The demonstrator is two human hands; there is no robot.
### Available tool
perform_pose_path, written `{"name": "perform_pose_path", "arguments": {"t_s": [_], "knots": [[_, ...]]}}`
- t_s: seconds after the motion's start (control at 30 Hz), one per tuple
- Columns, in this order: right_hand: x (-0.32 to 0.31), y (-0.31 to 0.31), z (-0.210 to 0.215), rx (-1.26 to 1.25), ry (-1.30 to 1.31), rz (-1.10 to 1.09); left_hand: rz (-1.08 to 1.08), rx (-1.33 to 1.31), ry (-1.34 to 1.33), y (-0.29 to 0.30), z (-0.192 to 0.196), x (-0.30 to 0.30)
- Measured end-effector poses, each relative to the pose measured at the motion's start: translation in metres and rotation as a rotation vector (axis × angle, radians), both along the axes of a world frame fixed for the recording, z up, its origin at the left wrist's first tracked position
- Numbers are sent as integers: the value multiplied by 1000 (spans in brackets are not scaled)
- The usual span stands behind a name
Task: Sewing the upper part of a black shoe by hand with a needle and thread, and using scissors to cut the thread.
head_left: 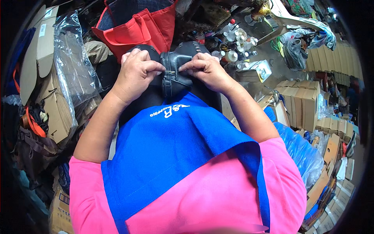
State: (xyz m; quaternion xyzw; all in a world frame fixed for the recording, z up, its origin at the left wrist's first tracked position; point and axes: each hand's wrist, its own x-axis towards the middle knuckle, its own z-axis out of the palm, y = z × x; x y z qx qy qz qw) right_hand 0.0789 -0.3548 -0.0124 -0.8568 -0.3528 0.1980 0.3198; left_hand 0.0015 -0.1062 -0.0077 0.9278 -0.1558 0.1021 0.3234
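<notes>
A black leather piece (181,60) with a stitched seam lies over my lap, just beyond the hem of my blue apron (163,148). My left hand (136,72) is closed in a pinch at the leather's left edge. Beside its fingertips a short pale yellowish strand (170,72) lies across the seam; whether the fingers hold it is too small to tell. On the other side, my right hand (206,70) pinches the leather near its right edge, thumb and fingers pressed together. A small gap separates the two hands.
A red bag (150,31) stands open beyond my knees. Several bottles (231,54) cluster on the floor at the far right. Stacked cardboard boxes (298,103) and blue plastic wrap (298,150) lie to the right. Cardboard and a clear plastic sheet (74,62) are at the left.
</notes>
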Motion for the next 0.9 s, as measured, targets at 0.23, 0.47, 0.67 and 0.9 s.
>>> {"name": "perform_pose_path", "arguments": {"t_s": [0.23,0.47,0.67,0.9], "knots": [[5,-5,-8,86,90,-1,-48,-42,6,2,-8,-4],[4,2,-10,140,-45,27,-73,-157,71,9,-20,3],[3,6,-9,138,-56,1,-55,-258,132,4,-25,9],[12,3,-13,114,-47,56,-149,-236,148,11,-28,23]]}}
